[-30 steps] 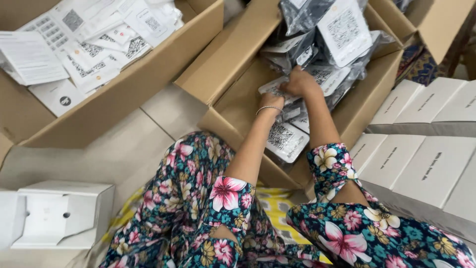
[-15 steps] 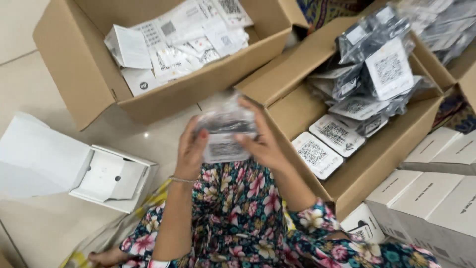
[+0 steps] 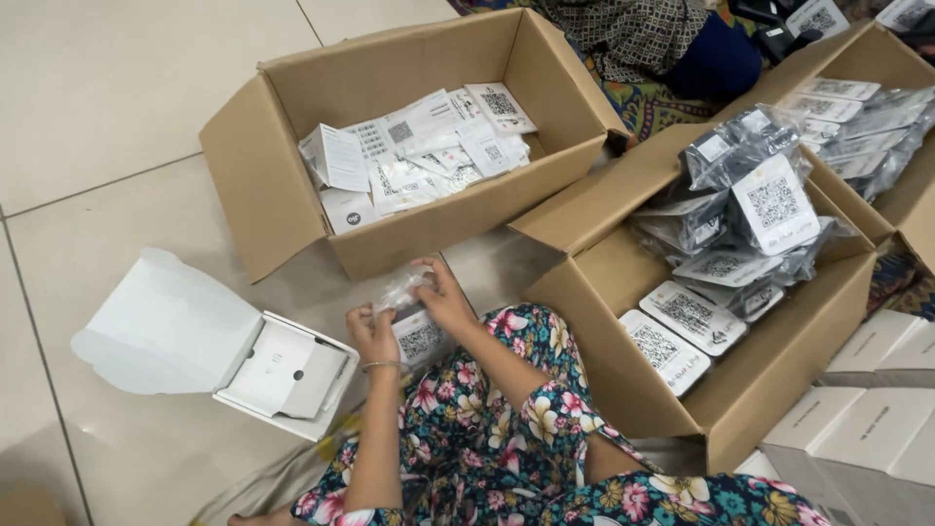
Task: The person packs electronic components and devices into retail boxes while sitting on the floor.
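Note:
A clear plastic packet with a white coded label sits low over my lap, held by both hands. My left hand grips its left edge, a thin bracelet on the wrist. My right hand pinches the crinkled top of the wrapper. Just left of my left hand lies an open white box with its lid flipped back on the tiled floor. To my right stands a cardboard box of bagged dark items, each with a white label.
A cardboard box of white leaflets lies ahead on the floor. Closed white boxes are stacked at the lower right. Another carton of packets and a seated person's patterned clothing are at the top right.
My right hand left the carton of bagged items with one packet. Both hands then brought it down from chest height to my lap, and my view swung left and downward.

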